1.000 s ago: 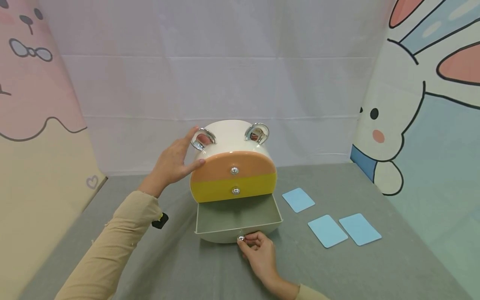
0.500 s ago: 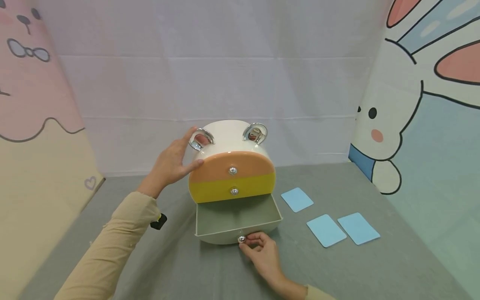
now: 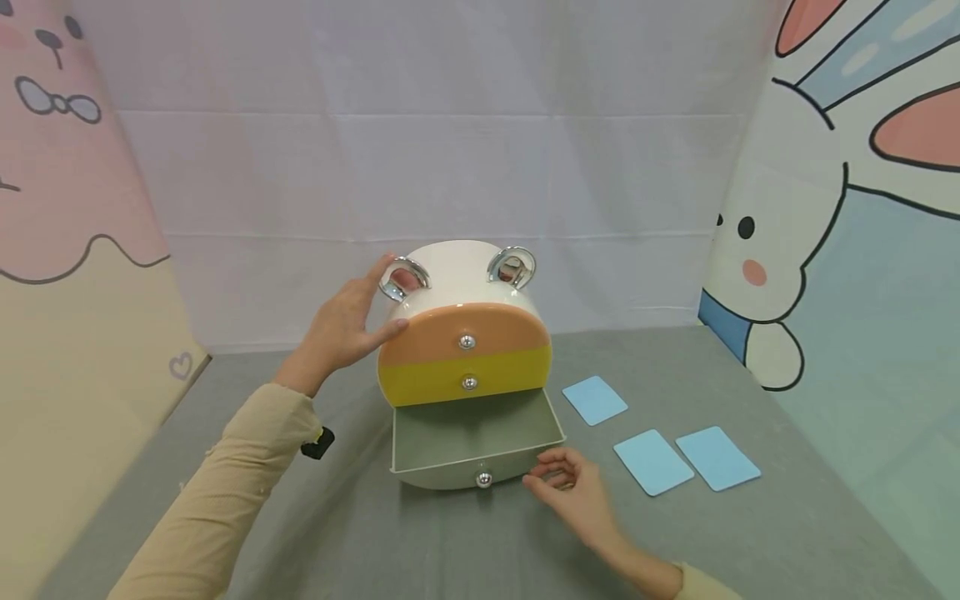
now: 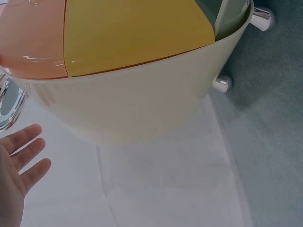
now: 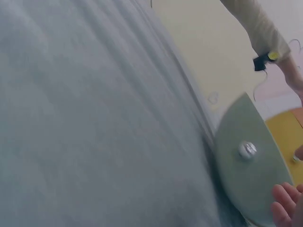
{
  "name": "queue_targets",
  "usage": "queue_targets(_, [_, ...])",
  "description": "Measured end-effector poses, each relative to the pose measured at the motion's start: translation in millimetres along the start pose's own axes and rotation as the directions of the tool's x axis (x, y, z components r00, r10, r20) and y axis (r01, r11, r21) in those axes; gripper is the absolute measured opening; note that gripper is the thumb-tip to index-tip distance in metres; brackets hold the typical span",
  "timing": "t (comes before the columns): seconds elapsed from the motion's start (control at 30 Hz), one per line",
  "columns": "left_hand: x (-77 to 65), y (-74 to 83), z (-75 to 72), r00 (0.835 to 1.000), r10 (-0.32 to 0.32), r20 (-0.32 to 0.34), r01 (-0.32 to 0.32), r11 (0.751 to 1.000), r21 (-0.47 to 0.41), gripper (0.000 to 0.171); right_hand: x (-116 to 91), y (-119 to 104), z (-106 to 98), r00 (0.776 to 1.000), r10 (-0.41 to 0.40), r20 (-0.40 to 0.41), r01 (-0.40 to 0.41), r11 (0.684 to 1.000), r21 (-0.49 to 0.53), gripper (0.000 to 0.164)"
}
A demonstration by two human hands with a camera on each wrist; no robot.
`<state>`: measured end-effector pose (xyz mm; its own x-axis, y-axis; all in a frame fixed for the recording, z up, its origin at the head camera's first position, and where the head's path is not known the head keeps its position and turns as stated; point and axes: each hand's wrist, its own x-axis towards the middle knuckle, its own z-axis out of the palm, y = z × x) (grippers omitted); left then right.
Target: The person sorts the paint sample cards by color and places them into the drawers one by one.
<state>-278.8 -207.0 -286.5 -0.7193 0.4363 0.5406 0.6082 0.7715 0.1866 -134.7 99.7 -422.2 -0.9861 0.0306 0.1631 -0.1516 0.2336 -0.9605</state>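
A small rounded chest of drawers (image 3: 457, 271), white with silver ear-like loops, stands mid-table in the head view. Its orange drawer front (image 3: 427, 331) and yellow drawer front (image 3: 423, 383) are closed. The bottom green drawer (image 3: 442, 477) is pulled out, with nothing visible inside. My left hand (image 3: 341, 325) is at the chest's upper left, thumb by the orange edge, fingers near the left ear loop (image 3: 405, 279). In the left wrist view its fingers (image 4: 31, 175) are spread. My right hand (image 3: 577, 496), fingers loosely bent and holding nothing, is at the drawer's right front corner, apart from the silver knob (image 3: 483, 479).
Three light blue cards lie on the grey tablecloth (image 3: 360, 533) right of the chest: a rear card (image 3: 595, 401), a front card (image 3: 653, 463) and a right card (image 3: 717, 458). A white cloth backdrop (image 3: 450, 167) hangs behind, with cartoon panels at both sides.
My right hand has let go of the green drawer's knob and moved right along the drawer front. The drawer stays pulled out. My left hand keeps its place on the chest.
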Motion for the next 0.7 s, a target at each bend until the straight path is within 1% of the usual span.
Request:
queue_targets(0.1, [1.2, -0.8, 1.6, 1.0, 0.006, -0.006, -0.006, 1.0, -0.002, 0.084, 8.7, -0.9, -24.3, 0.998, -0.054, -0.011, 0.053, 0.996, -0.074, 0.024])
queue_targets(0.17, [1.6, -1.6, 2.5, 1.0, 0.009, -0.01, -0.009, 1.0, -0.003, 0.084, 15.8, 0.5, -42.7, 0.995, -0.099, 0.005, 0.099, 0.985, -0.141, 0.024])
queue_targets(0.23, [1.6, -2.1, 3.0, 1.0, 0.012, -0.013, -0.012, 1.0, -0.004, 0.084, 23.9, 4.4, -61.9, 0.988, -0.147, 0.049, 0.154, 0.967, -0.205, 0.025])
queue_targets(0.3, [1.2, -2.4, 2.9, 1.0, 0.013, -0.013, -0.013, 1.0, -0.001, 0.084, 31.9, 10.5, -81.1, 0.979, -0.17, 0.115, 0.194, 0.949, -0.249, 0.026])
queue_targets(0.43, [1.4, -2.9, 3.1, 1.0, 0.016, -0.009, -0.016, 1.0, 0.0, 0.084, 45.5, 27.1, -116.7, 0.957, -0.162, 0.241, 0.241, 0.907, -0.344, 0.036])
queue_targets(0.53, [1.4, -3.1, 3.2, 1.0, 0.016, -0.011, -0.016, 1.0, -0.003, 0.084, 51.1, 39.3, -136.7, 0.942, -0.135, 0.306, 0.258, 0.875, -0.409, 0.047])
queue_targets(0.6, [1.3, -3.3, 3.3, 1.0, 0.019, -0.016, -0.019, 1.0, -0.004, 0.084, 53.1, 46.2, -145.9, 0.938, -0.118, 0.326, 0.261, 0.858, -0.442, 0.054])
queue_targets(0.7, [1.5, -3.5, 3.5, 1.0, 0.022, -0.021, -0.022, 1.0, -0.005, 0.084, 54.9, 54.2, -154.9, 0.938, -0.096, 0.332, 0.261, 0.827, -0.498, 0.063])
